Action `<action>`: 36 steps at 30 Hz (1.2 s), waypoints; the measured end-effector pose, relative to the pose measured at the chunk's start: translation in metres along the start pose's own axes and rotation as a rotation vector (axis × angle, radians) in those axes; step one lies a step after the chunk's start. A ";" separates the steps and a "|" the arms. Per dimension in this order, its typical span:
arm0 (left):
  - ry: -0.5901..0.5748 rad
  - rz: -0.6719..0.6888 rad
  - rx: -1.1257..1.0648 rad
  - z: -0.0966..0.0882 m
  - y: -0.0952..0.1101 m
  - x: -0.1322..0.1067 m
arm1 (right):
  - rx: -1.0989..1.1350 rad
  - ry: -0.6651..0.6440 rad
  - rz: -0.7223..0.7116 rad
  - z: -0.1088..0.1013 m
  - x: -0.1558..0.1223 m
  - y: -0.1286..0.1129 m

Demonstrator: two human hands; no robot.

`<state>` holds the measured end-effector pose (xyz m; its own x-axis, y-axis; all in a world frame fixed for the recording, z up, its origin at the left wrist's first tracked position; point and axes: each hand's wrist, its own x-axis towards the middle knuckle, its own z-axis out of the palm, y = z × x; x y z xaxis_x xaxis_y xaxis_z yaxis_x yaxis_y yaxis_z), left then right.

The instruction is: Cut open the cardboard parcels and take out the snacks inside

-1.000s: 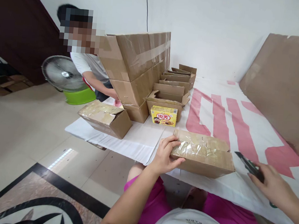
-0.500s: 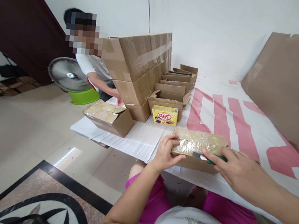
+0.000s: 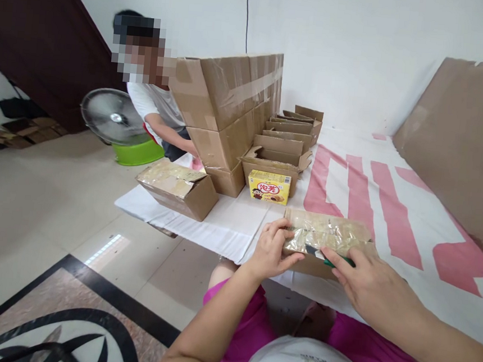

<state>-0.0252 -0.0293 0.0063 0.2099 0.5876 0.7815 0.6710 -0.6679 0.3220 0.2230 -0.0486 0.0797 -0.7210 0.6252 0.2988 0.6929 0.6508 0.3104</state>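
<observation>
A cardboard box with shiny clear tape over its top lies near the front edge of the cloth-covered table. My left hand grips its left end, with the thumb on the near side and the fingers on top. In my right hand is a green-handled utility knife, its dark blade against the box's near top edge; the exact cut is too small to make out. Just beyond the box stands a yellow printed carton.
Open cardboard boxes form a row behind the carton, beside stacked taped boxes. Another taped box sits at the table's left corner. A co-worker is behind the stack, near a fan. A large cardboard sheet leans at right.
My right hand has moved the knife left along the box's near top edge, closer to my left hand. My left hand keeps its grip. The view has shifted slightly.
</observation>
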 end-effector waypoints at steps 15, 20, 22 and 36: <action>-0.035 0.042 0.070 0.000 0.001 0.002 | 0.163 -0.075 0.122 0.002 0.011 -0.004; -0.020 0.023 0.049 0.001 0.001 0.001 | 0.327 -0.152 0.195 -0.004 0.014 0.002; -0.008 0.015 0.025 0.001 0.001 0.000 | 0.371 -0.161 0.219 -0.005 0.015 0.003; 0.168 -0.018 0.022 0.012 -0.001 -0.006 | 0.471 -0.118 0.267 0.002 0.017 0.006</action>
<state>-0.0190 -0.0270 -0.0051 0.0773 0.5136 0.8545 0.6896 -0.6466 0.3262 0.2149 -0.0334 0.0844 -0.5341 0.8213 0.2007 0.7962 0.5684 -0.2073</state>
